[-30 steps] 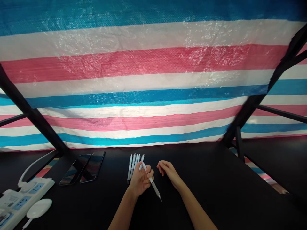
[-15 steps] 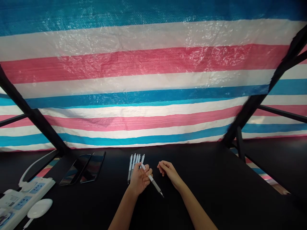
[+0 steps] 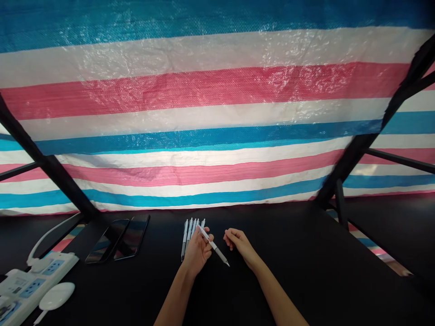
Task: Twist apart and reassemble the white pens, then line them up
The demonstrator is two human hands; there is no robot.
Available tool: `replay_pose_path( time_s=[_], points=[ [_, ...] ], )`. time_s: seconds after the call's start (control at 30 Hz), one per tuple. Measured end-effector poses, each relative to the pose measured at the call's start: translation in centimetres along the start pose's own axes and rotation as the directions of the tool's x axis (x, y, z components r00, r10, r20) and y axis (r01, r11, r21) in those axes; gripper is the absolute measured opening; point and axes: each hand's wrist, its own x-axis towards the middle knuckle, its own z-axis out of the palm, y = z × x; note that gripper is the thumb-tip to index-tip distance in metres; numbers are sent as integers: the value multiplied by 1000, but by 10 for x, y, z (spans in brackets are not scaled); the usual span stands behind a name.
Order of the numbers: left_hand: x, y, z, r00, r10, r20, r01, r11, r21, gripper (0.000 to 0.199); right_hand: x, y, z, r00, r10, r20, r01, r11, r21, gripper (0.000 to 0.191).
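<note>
My left hand (image 3: 198, 251) is shut on a white retractable pen (image 3: 213, 246), which lies across the fingers with its metal tip pointing down and right. Just above that hand, several similar white pens (image 3: 190, 232) lie side by side on the black table (image 3: 288, 240), their lower parts partly hidden by my hand. My right hand (image 3: 239, 242) hovers to the right of the pen tip, its fingers curled loosely together. It holds nothing and does not touch the pen.
Two smartphones (image 3: 118, 238) lie left of the pens. At the lower left are a white power strip (image 3: 29, 285) and a round white object (image 3: 56, 296) with a cable. A striped tarpaulin (image 3: 217, 136) and black frame bars stand behind the table.
The pen in my left hand has swung from pointing steeply down toward a flatter angle, with its tip moving up and slightly left. My right hand has barely moved.
</note>
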Motion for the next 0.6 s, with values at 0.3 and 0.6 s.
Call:
replay_pose_path(
  time_s=[0.3,0.6],
  points=[
    [3,-2,-3,980,160,-120,-153,986,64,24,-2,-1,0,1000,3,-3,-3,1000,-26,45],
    [5,1,-8,936,348,-54,-295,859,417,40,0,1,-1,1000,-16,9,16,999,-27,43]
  ],
)
